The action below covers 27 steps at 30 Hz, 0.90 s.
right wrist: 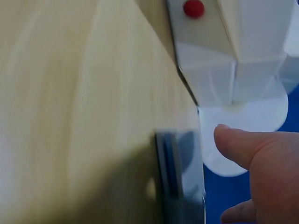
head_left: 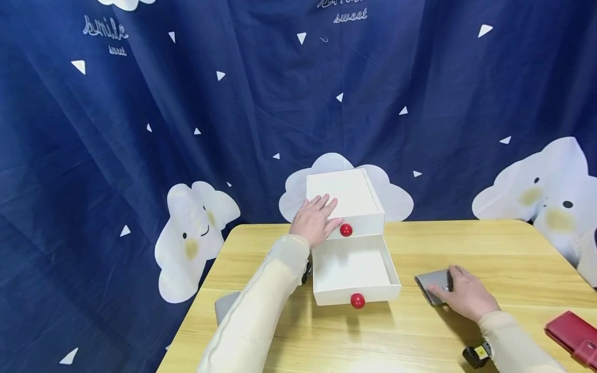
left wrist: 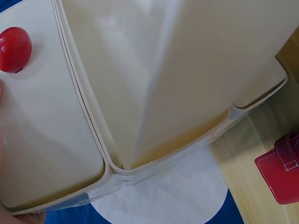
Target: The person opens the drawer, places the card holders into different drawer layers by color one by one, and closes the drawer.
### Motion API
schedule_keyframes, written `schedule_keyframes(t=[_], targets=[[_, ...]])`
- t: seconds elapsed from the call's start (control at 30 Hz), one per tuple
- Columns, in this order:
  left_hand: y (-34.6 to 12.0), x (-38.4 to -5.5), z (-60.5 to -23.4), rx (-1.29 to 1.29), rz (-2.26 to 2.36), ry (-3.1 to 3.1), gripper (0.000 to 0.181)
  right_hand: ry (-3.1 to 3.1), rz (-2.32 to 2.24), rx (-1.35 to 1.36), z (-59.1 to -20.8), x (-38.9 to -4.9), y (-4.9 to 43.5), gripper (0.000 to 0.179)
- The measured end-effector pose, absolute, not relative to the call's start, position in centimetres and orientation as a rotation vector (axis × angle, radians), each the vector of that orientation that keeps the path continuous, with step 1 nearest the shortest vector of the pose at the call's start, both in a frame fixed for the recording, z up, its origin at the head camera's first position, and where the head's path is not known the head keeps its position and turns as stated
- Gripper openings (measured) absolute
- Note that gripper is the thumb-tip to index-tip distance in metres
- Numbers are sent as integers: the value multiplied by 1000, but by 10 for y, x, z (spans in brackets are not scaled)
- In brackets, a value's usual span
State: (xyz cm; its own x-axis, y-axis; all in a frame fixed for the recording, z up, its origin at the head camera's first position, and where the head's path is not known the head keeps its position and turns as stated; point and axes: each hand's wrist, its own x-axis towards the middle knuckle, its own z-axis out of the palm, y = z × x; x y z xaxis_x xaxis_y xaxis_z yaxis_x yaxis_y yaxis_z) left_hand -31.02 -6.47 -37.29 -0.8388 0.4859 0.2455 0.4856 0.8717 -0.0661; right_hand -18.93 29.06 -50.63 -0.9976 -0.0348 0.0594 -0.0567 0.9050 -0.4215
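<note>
Okay, from my remote end: the left hand [head_left: 311, 223] lies flat, fingers straight and spread over the near left of the white drawer unit [head_left: 342, 187], thumb along the front beside the upper red knob [head_left: 346, 230]; gripping nothing. Probably there to steady it, since the lower drawer [head_left: 326, 297] stands pulled out toward the near side and could, I'd judge, tip or drag a light unit. Right hand [head_left: 468, 296] is at the gray wallet [head_left: 437, 278], right of that drawer on the table [head_left: 448, 241]: thumb on the near side, fingertips by the far edge. Placement suits a pinch across the wallet, but my right wrist view is blurred, so I can't tell if it's gripped. Red wallet [head_left: 572, 334] lies far over right, untouched, probably kept out of the way. Gray item [head_left: 225, 306], left, is half hidden by the sleeve [head_left: 254, 311]; can't identify it.
</note>
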Motion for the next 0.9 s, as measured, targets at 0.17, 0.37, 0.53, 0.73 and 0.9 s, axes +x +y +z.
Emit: schedule_keyframes(t=[0.17,0.37,0.53,0.73,0.9], targets=[[-64,-310,-373,-740,-1,-2784,65,-3061,700,152,-498,-195,319,94],[-64,-311,-375,-728,-3,-2782,66,-3090,711,372,-483,-202,344,83],[-66,-311,-376,-721,-6,-2787,66,-3112,715,527,-477,-210,353,84],[-67,-310,-375,-721,-17,-2788,66,-3120,678,633,-483,-219,350,84],[-67,-308,-373,-743,-36,-2773,65,-3125,632,714,-490,-223,344,84]])
